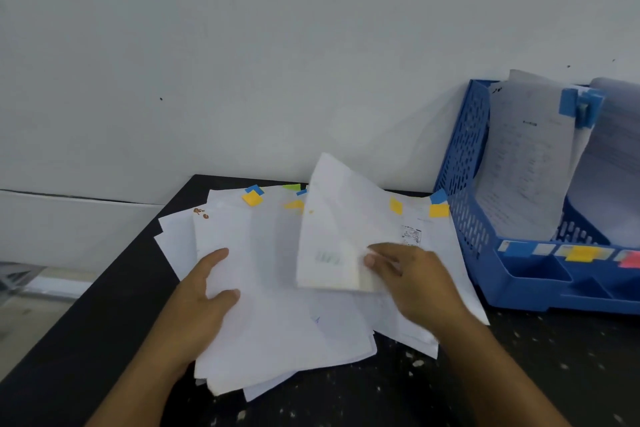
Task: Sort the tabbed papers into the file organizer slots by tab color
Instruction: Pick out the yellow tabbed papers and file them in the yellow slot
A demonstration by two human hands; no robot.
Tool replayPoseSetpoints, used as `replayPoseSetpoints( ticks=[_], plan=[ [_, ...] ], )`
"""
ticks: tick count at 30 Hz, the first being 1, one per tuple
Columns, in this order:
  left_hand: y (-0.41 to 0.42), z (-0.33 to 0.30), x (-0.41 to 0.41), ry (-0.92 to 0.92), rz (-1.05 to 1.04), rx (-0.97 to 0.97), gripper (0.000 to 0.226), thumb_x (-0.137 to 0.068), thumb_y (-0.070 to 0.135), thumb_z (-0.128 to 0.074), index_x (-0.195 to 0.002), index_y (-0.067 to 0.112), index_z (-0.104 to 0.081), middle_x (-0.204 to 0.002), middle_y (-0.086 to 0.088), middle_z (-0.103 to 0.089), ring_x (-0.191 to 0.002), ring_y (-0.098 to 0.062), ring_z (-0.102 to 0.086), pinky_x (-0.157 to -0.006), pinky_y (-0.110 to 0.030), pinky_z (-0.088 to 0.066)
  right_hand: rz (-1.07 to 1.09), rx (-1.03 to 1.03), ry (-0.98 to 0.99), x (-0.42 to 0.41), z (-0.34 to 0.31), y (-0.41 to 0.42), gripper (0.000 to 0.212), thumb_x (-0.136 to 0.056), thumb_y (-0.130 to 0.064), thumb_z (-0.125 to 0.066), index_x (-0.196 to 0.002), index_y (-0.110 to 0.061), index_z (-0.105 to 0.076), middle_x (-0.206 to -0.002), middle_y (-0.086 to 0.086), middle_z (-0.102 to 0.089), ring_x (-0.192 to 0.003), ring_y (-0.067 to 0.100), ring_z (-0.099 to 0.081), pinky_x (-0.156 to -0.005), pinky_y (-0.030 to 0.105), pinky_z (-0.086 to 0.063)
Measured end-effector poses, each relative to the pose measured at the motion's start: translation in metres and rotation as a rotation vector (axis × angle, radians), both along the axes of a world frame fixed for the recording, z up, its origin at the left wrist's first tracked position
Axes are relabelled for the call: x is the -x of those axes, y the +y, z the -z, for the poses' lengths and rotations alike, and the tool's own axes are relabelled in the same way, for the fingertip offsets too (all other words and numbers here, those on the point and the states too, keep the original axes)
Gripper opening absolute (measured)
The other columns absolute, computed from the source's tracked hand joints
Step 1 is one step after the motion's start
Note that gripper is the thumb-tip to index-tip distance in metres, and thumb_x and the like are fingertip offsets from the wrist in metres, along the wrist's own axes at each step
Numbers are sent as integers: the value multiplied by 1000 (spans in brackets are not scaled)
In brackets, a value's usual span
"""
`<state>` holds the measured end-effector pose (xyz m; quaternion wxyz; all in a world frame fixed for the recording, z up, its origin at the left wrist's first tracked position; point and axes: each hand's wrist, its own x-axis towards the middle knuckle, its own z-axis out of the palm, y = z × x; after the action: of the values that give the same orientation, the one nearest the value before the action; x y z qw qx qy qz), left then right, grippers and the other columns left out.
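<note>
Right hand [408, 277] pinches a lifted white paper sheet [339, 225] above the fanned tabbed pile [277, 305], left hand [204, 291] gripping the pile's left edge

The papers [277, 288] are thin white paper, matt and a bit wrinkled. Little tabs [252, 198] of coloured paper stick to their far edges. One sheet [332, 229] bends up softly. On the right, the organizer [464, 163] is blue plastic, hard and smooth, with holes in its side. The table [104, 322] is black and dull, with pale specks. The wall [242, 45] is flat matt white.
</note>
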<state>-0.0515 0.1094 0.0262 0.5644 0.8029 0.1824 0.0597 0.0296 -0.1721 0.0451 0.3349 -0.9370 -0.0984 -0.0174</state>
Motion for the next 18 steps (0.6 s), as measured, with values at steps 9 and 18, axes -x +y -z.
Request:
replayPoseSetpoints(
  ticks=[9,18],
  plan=[
    [-19,-3,0,-53,-46,54,81,-83,40,-69,-147,46,-19,-136,21,-33,-131,-11,-35,-105,-36,-33,-280,194,-190,35,33,54,51,-81,-64,-40,-108,-33,-71,-107,-16,-72,-101,8,-66,-93,38,-46],
    [-14,4,1,48,3,-70,55,-85,-1,-54,-119,42,-58,-106,15,-64,-92,-29,-65,-70,-31,-52,351,367,-78,25,21,0,61,-92,-62,-39,-141,-26,-43,-135,-2,-56,-121,22,-49,-96,39,-42]
  ],
)
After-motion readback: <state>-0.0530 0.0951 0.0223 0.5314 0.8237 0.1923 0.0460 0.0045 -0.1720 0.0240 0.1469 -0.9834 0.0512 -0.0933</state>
